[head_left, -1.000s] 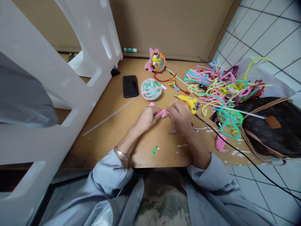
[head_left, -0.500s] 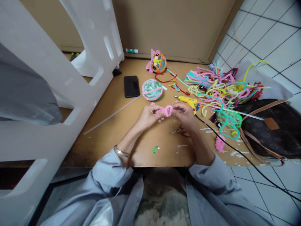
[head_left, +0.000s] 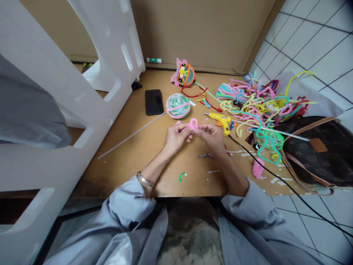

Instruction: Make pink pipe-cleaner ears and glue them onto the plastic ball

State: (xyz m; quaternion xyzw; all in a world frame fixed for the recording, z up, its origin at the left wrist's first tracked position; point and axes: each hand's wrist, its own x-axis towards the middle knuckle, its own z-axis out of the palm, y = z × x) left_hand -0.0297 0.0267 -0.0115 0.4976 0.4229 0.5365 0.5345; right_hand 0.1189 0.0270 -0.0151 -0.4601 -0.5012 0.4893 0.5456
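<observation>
The left hand on my head feed grips a pink fuzzy strip between thumb and fingers, and I see the right hand pinching the same strip from the other side. The strip sits between the two sets of fingertips, above the middle of the tabletop, with a small loop standing up beyond the thumbs. I can't make out how its ends run, because the fingers cover them. A metal bangle circles the left wrist.

Just beyond the hands I have a green-and-white ball with pink bands around it, lying near a black phone. A thin pale stick slants from beside the phone toward the near left. Farther back I see an orange-banded ball with eyes and a pink bow.

Close to the right hand, a yellow glue gun lies with its nozzle pointing left, its black cord trailing to the near right. Dark blades show beside the right forearm, which hides the rest from me. To the right, I see a tangled heap of coloured fuzzy stems and a brown patterned bag.
</observation>
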